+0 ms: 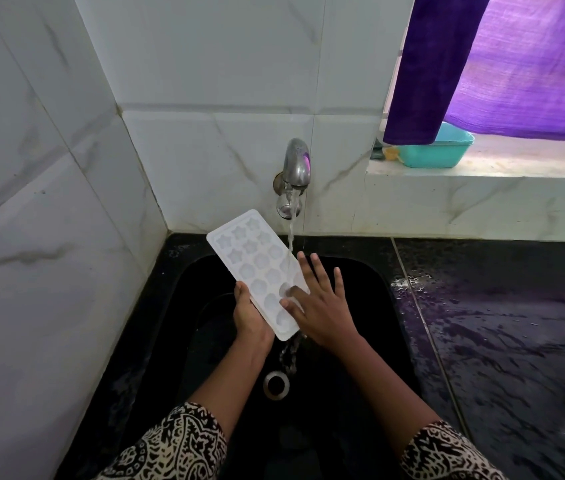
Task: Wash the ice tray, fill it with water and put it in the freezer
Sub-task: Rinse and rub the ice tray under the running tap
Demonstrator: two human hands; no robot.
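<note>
I hold the ice tray [257, 268] over the black sink [360, 341], with its far end tilted up toward the tap [295, 164]. My left hand [250, 313] grasps it at the near left edge, the thumb on the rim and the fingers hidden underneath. My right hand [319, 306] grasps nothing: it lies spread and flat at the right side of the tray, and its thumb and first finger touch the near cavities. The water stream [290, 237] falls on the right edge of the tray and runs off the near corner toward the drain [276, 384]. I judge that I am in the washing step, so to do it well I should rub each shaped cavity with a fingertip, because the star forms have corners where dirt can stay. I think the tray should also shift to the right, so that the stream reaches the left rows too. The tilt is good, as it lets the dirty water leave. The plastic is wet and probably slippery, so my left grip must be firm, but not so strong that the thin tray bends.
</note>
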